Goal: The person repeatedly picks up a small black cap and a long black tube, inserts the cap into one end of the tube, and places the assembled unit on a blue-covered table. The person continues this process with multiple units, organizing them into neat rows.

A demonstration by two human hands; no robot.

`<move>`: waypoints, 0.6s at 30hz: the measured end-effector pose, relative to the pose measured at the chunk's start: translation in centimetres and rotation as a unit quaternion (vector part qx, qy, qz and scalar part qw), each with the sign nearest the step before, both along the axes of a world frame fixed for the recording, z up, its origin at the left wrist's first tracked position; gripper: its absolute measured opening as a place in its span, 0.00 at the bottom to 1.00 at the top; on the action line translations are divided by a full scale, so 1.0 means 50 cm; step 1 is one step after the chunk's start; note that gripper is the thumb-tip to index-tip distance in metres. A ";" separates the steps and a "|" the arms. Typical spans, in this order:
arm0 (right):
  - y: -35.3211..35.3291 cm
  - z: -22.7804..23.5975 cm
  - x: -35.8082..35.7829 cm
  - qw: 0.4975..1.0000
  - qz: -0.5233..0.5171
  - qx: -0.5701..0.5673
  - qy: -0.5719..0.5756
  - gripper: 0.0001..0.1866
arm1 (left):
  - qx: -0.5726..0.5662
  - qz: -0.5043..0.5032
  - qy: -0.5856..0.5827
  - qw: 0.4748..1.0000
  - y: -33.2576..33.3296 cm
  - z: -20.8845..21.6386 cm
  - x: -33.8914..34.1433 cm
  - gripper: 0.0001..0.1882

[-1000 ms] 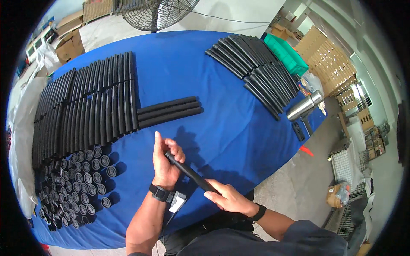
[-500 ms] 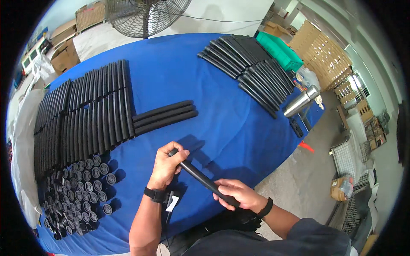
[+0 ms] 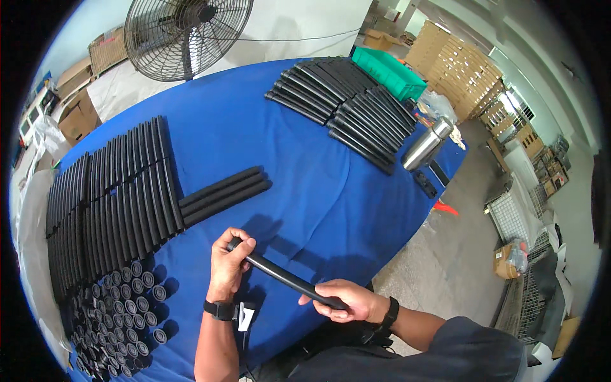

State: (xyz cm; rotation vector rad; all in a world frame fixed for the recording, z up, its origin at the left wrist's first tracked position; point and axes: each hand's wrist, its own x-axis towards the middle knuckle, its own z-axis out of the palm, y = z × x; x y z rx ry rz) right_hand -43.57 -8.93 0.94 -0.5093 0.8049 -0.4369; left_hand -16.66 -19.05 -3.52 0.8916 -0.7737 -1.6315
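A black tube (image 3: 279, 272) slants between my hands above the near part of the blue-covered table. My left hand (image 3: 228, 262) is closed around its upper left end. The lower right end lies in my right hand (image 3: 345, 300), with the fingers wrapped around it. Three matte black foam-like tubes (image 3: 226, 196) lie side by side beyond my left hand. Left of them are rows of similar black tubes (image 3: 124, 191). Nearer, on the left, stand many round black caps or grips (image 3: 130, 305) with ringed ends.
Rows of glossy black rods (image 3: 347, 105) lie at the far right of the blue cloth (image 3: 235, 121). A green crate (image 3: 388, 73), a steel flask (image 3: 428, 145) and a small black object (image 3: 424, 184) are by the right edge. A large fan (image 3: 188, 38) stands behind the table.
The view has shifted, so the table's contents appear farther left. The tube stays in both hands and slants slightly less steeply.
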 end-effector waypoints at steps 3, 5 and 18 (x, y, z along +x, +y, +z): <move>0.013 -0.023 0.022 0.817 0.006 -0.476 0.325 0.19 | 0.019 -0.001 -0.070 0.997 -0.003 0.003 0.001 0.06; 0.015 -0.001 0.029 0.862 0.025 -0.396 0.317 0.20 | 0.009 -0.003 -0.045 0.999 -0.002 -0.007 0.012 0.06; 0.006 0.002 0.008 0.984 -0.016 -0.117 0.132 0.22 | -0.010 -0.025 -0.066 0.997 -0.002 0.007 0.003 0.06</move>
